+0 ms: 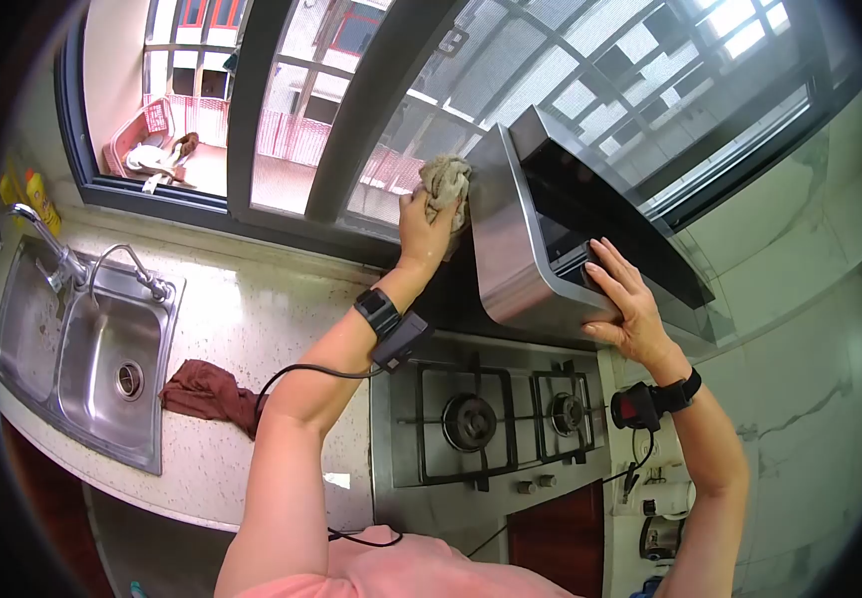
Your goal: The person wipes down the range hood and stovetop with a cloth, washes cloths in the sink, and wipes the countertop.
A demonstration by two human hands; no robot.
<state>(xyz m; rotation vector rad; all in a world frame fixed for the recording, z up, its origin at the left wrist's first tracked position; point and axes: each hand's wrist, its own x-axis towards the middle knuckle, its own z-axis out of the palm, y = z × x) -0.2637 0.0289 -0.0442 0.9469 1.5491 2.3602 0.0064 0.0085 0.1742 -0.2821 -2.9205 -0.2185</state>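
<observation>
My left hand (425,231) is closed round a crumpled beige cloth (447,185). The cloth is up by the left side of the steel range hood (507,234), in front of the window screen; whether it touches the hood I cannot tell. On the hood's front lower edge rests my right hand (624,304), fingers stretched out over the dark panel and thumb apart, with nothing held. Both wrists carry black straps with small devices and cables.
Below the hood is a gas stove (451,478) with two burners. To the left, a brown cloth (214,391) lies on the speckled counter (242,309) beside the double steel sink (102,399). A yellow bottle (42,202) stands behind the faucet (52,239). The window frame (282,234) runs along the back.
</observation>
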